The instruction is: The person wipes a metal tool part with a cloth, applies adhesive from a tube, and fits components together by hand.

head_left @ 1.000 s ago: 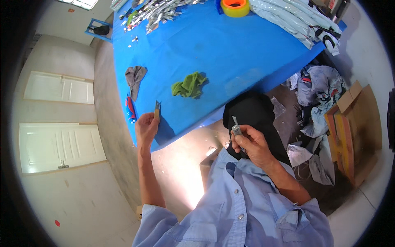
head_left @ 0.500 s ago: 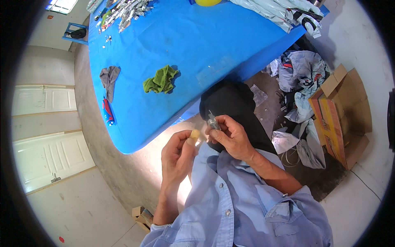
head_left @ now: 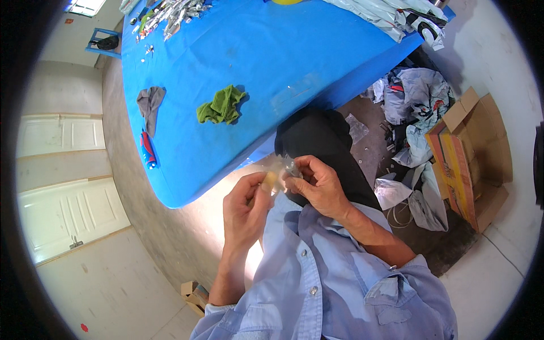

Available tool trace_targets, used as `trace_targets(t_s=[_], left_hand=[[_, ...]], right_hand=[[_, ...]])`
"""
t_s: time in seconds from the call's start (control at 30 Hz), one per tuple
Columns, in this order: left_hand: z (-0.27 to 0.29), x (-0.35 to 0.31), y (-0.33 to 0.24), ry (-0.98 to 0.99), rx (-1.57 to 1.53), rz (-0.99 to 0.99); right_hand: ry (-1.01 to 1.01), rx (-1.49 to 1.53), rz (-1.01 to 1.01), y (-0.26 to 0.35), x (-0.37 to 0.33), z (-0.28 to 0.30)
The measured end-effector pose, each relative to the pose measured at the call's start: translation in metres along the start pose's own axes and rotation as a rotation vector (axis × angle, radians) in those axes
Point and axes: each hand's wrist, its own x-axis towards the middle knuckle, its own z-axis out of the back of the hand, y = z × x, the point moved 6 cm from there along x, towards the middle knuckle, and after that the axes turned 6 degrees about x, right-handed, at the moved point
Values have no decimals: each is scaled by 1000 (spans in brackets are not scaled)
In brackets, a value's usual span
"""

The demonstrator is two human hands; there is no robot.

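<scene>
Left hand point(head_left: 245, 206): fingers curled, thumb and forefinger pinching, tips rightward.
Right hand point(head_left: 319, 188): fingers bent, thumb and forefinger pinching, tips leftward.
Left forearm point(head_left: 229, 273): bare, steep.
Right forearm point(head_left: 377, 239): bare, slanting up leftward.
Hands: near each other.

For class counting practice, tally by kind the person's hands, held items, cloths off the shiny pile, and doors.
Hands: 2 (left hand, right hand)
Held items: 2 (yellow piece, grey piece, blurred)
Cloths: 2 (green cloth, grey cloth)
Doors: 2 (upper door, lower door)
Total: 8
</scene>
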Motion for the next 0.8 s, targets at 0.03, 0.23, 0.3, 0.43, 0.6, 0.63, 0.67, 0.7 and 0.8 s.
trace_targets(t_s=[0.03,0.23,0.3,0.43,0.6,0.63,0.67,0.7,0.8], left_hand=[[0,0,0,-2,4,-1],[-1,1,1,-3,13,-32],[-1,1,2,-8,37,-41],[0,2,4,-16,119,-64],[-1,2,0,-31,129,-105],[-2,2,1,-30,126,-115],[-2,2,3,-28,123,-126],[-4,2,2,-27,123,-136],[-4,1,-2,-28,136,-138]], right_hand=[[-1,9,-9,1,0,-1],[-21,29,-3,-5,1,1],[-30,22,-1,-7,1,2],[-45,13,-13,-8,1,3],[-73,-17,-36,-9,0,5],[-71,-16,-34,-7,0,4],[-69,-15,-31,-6,0,3],[-62,-7,-37,-6,0,3],[-40,-7,-36,-4,0,3]])
